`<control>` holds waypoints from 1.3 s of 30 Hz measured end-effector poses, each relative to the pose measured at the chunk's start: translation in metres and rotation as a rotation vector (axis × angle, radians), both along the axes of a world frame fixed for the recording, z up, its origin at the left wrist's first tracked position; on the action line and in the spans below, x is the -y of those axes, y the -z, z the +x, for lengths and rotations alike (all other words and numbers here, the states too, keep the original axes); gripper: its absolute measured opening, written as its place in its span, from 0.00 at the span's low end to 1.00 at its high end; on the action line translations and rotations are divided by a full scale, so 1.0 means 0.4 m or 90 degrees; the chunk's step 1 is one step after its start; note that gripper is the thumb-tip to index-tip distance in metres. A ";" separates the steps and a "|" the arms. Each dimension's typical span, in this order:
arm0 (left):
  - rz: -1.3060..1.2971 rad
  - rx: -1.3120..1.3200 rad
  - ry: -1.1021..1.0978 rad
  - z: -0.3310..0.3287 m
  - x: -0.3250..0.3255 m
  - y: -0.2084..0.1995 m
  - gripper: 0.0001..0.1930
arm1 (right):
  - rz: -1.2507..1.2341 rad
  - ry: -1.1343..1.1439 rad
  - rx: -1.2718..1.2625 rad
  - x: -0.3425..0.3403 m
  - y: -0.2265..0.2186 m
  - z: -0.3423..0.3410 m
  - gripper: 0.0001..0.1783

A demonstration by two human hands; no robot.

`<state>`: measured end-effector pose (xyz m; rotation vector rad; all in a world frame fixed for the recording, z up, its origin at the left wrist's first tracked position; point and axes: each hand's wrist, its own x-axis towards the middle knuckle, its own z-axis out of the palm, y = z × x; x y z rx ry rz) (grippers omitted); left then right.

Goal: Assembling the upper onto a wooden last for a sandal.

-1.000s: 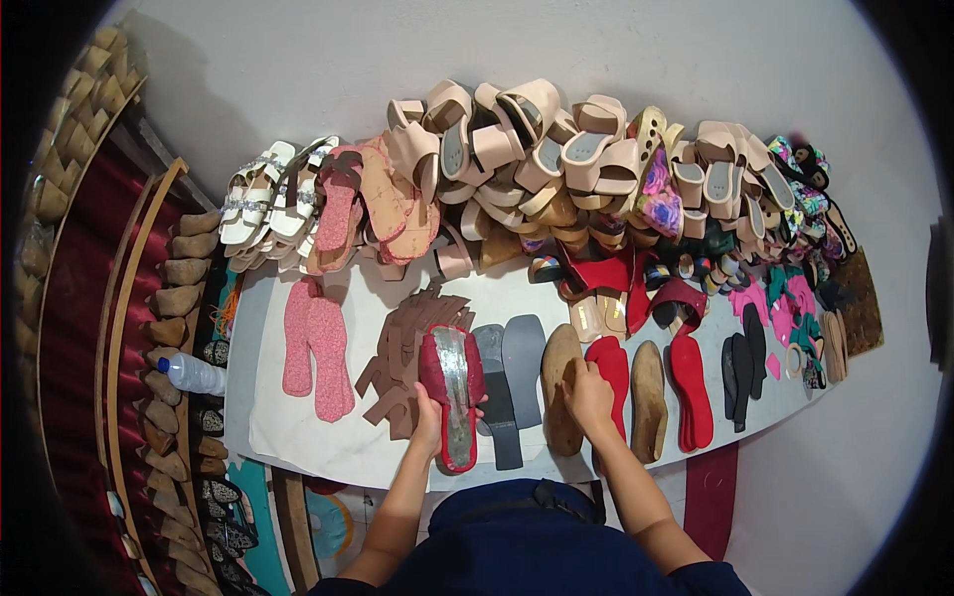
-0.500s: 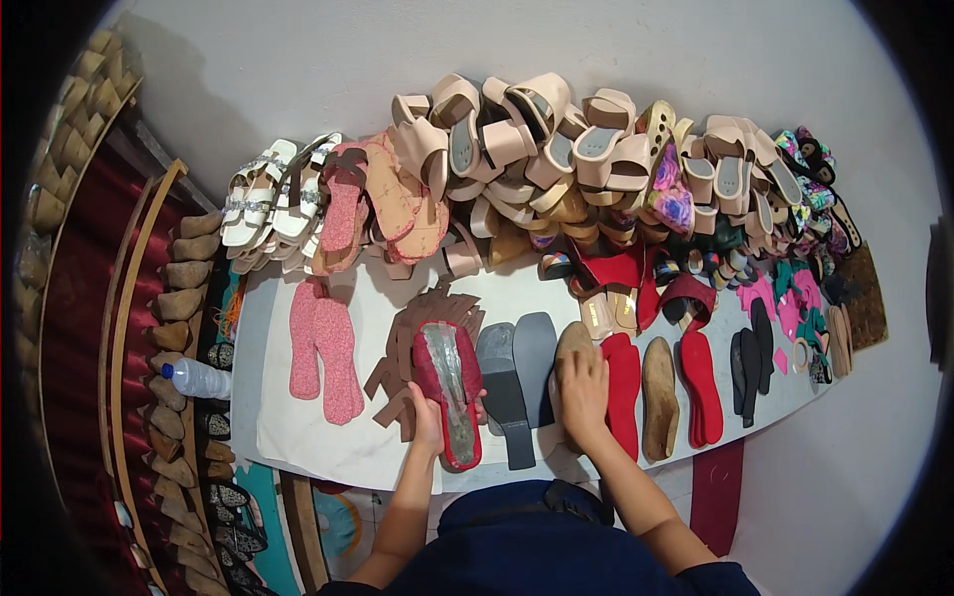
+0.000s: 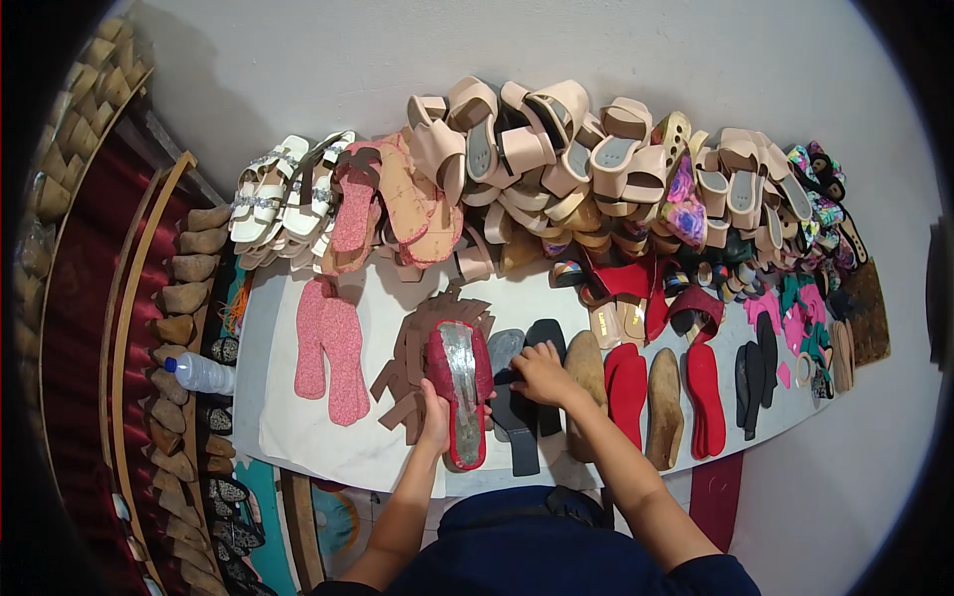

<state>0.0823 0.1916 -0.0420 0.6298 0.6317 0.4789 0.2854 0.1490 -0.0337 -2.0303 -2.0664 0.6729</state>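
Both hands' fingers (image 3: 437,412) grip red sole (image 3: 459,382).

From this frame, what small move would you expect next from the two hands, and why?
Probably the right hand lifts one of the dark insoles toward the red sole. The left hand already grips that sole by its edge, silvery face up, over the brown cut pieces, while the right hand's fingers rest on the insoles right beside it. That is only a guess.
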 end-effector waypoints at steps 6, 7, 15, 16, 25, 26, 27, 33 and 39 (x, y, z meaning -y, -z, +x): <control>0.002 -0.008 -0.022 0.004 0.001 -0.006 0.44 | -0.143 0.050 -0.580 0.114 -0.139 0.046 0.14; 0.002 -0.007 -0.018 0.011 0.002 -0.007 0.44 | -0.142 0.053 -0.580 0.123 -0.156 0.044 0.14; 0.063 0.020 -0.045 0.102 0.031 -0.030 0.38 | -0.019 0.062 -0.773 0.128 -0.241 0.010 0.15; 0.064 0.038 -0.032 0.107 0.030 -0.048 0.39 | 0.013 -0.003 -0.703 0.129 -0.252 0.008 0.14; 0.041 0.007 0.046 0.123 0.027 -0.054 0.42 | 0.137 -0.063 -0.918 0.173 -0.240 0.044 0.08; 0.044 0.032 0.101 0.115 0.021 -0.041 0.42 | 0.215 -0.098 -1.030 0.170 -0.247 0.045 0.08; 0.047 0.057 0.155 0.109 0.020 -0.032 0.42 | 0.234 -0.098 -1.138 0.167 -0.260 0.045 0.09; 0.042 0.012 0.082 0.146 0.052 -0.075 0.41 | 0.279 0.339 -1.002 0.123 -0.300 0.077 0.19; 0.049 0.099 0.081 0.159 0.066 -0.071 0.39 | 0.199 0.427 -1.006 0.081 -0.279 0.063 0.17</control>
